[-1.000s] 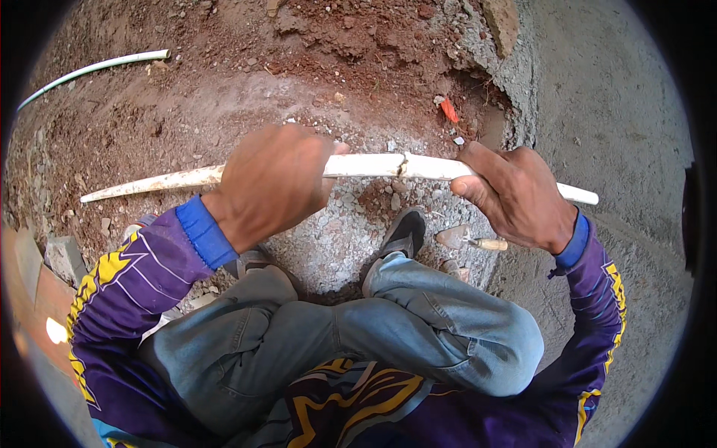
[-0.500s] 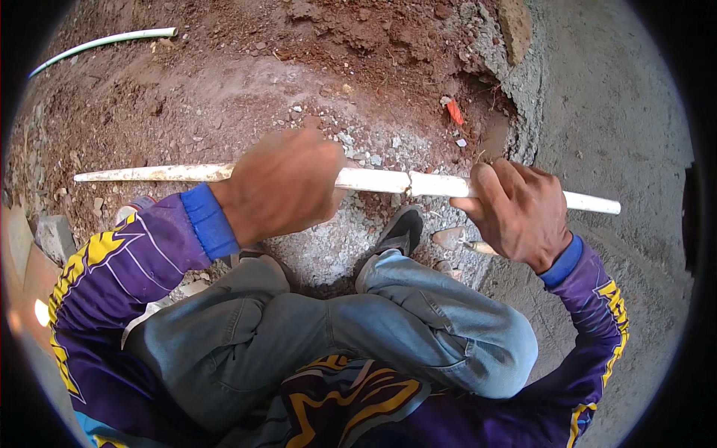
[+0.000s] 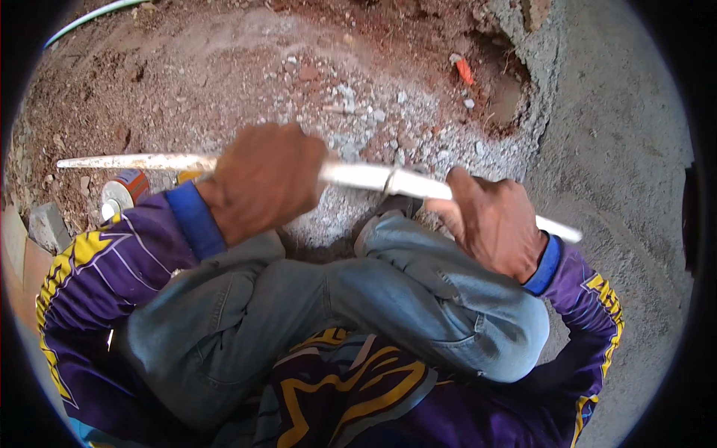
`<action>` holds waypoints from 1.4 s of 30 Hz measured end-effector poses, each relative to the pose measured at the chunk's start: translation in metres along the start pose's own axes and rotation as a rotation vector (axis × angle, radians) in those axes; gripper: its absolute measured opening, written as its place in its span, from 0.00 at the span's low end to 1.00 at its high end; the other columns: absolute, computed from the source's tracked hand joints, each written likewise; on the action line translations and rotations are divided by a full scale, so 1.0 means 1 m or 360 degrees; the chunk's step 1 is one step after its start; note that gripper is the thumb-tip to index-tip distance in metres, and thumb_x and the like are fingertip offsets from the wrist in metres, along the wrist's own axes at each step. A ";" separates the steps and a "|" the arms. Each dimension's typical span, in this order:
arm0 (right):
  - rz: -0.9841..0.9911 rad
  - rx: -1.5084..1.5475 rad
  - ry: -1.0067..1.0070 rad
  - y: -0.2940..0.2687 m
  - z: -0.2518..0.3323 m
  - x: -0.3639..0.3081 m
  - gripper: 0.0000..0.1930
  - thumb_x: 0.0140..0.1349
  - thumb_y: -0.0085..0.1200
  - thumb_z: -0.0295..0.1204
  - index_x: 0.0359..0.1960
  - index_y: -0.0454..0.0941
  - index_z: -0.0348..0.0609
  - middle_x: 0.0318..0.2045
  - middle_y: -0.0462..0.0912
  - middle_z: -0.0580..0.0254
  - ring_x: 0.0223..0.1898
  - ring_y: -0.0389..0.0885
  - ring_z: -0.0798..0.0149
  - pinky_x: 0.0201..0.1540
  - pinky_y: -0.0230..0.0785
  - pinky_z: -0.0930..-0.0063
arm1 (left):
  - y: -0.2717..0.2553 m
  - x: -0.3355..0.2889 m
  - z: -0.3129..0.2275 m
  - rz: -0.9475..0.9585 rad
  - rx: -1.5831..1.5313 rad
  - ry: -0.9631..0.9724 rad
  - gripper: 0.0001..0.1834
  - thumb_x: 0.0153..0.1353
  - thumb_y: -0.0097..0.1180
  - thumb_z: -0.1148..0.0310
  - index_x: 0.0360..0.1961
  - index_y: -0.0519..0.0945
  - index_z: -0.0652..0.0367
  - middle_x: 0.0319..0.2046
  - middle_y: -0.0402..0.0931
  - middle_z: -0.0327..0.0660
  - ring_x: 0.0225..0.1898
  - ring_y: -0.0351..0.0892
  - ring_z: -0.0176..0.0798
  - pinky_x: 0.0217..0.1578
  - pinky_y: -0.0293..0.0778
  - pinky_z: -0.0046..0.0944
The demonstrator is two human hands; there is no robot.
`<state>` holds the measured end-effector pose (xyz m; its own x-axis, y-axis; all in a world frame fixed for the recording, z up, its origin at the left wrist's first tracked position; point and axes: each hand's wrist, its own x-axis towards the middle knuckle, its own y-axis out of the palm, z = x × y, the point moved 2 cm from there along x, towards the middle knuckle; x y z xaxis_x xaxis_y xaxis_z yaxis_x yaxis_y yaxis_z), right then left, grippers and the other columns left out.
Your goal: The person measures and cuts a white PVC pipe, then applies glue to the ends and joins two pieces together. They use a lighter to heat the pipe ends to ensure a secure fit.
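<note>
A long white plastic pipe point(image 3: 355, 175) stretches across in front of me above my knees, its left stretch smeared with dirt. Two lengths meet at a joint point(image 3: 390, 180) between my hands. My left hand point(image 3: 265, 179) is closed around the pipe left of that joint, slightly blurred. To the right of it, my right hand point(image 3: 494, 222) grips the other length, with the pipe's end sticking out past the wrist. The pipe slopes down to the right and bows a little.
A small orange can with a white cap point(image 3: 125, 193) stands beside my left forearm. Reddish soil and pale gravel point(image 3: 373, 112) lie ahead, with an orange scrap point(image 3: 464, 72). Grey concrete point(image 3: 616, 134) runs along the right. A pale green pipe point(image 3: 93, 16) lies far left, a grey block point(image 3: 49, 228) nearer.
The pipe's right end has dropped toward me along with my right hand, and the pipe now bows. My left hand has shifted slightly left. The can shows more; the trowel is now hidden.
</note>
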<state>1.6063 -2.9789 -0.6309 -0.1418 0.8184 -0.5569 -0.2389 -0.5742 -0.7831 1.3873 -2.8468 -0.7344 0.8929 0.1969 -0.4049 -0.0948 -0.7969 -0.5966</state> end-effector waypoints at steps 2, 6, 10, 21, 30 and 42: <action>0.0042 0.0133 0.0114 0.007 0.000 -0.005 0.21 0.73 0.55 0.47 0.38 0.70 0.38 0.14 0.75 0.50 0.15 0.79 0.43 0.17 0.67 0.52 | -0.010 0.006 0.000 -0.0494 0.0169 0.0095 0.15 0.57 0.62 0.71 0.46 0.89 0.58 0.18 0.79 0.48 0.18 0.76 0.49 0.24 0.75 0.52; -0.0133 0.0138 0.0000 0.005 0.003 0.000 0.21 0.74 0.53 0.47 0.38 0.69 0.38 0.11 0.71 0.50 0.15 0.76 0.40 0.17 0.65 0.50 | -0.007 -0.009 -0.002 -0.0291 0.0118 0.0085 0.16 0.53 0.61 0.74 0.43 0.89 0.60 0.21 0.82 0.52 0.21 0.80 0.54 0.27 0.77 0.53; 0.0141 0.0034 0.0082 0.000 0.007 0.001 0.23 0.74 0.50 0.50 0.37 0.69 0.39 0.11 0.72 0.51 0.15 0.78 0.43 0.18 0.67 0.51 | -0.001 -0.005 -0.002 -0.0028 0.0052 -0.0108 0.16 0.51 0.62 0.75 0.43 0.89 0.61 0.23 0.82 0.57 0.24 0.81 0.60 0.30 0.78 0.56; 0.0145 -0.0258 -0.0273 0.011 0.019 0.003 0.23 0.76 0.48 0.50 0.35 0.69 0.40 0.12 0.74 0.53 0.13 0.79 0.49 0.16 0.67 0.56 | 0.023 -0.023 0.004 -0.0009 0.0178 0.0023 0.09 0.58 0.60 0.71 0.37 0.89 0.58 0.21 0.81 0.53 0.24 0.83 0.56 0.29 0.79 0.54; -0.0050 0.0029 -0.0007 0.003 0.016 0.019 0.23 0.73 0.53 0.50 0.35 0.69 0.40 0.11 0.67 0.51 0.13 0.74 0.43 0.18 0.63 0.53 | -0.017 -0.020 0.003 -0.0194 0.0147 -0.0254 0.10 0.60 0.57 0.68 0.35 0.89 0.55 0.23 0.82 0.52 0.26 0.84 0.56 0.31 0.80 0.54; 0.0117 -0.0014 -0.0063 0.007 0.017 0.016 0.25 0.74 0.48 0.53 0.35 0.71 0.41 0.11 0.74 0.53 0.13 0.77 0.46 0.16 0.66 0.54 | 0.002 -0.025 0.009 -0.0118 0.0257 -0.0067 0.13 0.54 0.64 0.73 0.41 0.89 0.57 0.21 0.82 0.54 0.24 0.84 0.58 0.28 0.79 0.54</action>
<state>1.5862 -2.9693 -0.6409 -0.1968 0.7741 -0.6016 -0.2178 -0.6328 -0.7430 1.3608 -2.8487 -0.7318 0.8812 0.2780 -0.3824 -0.1019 -0.6782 -0.7278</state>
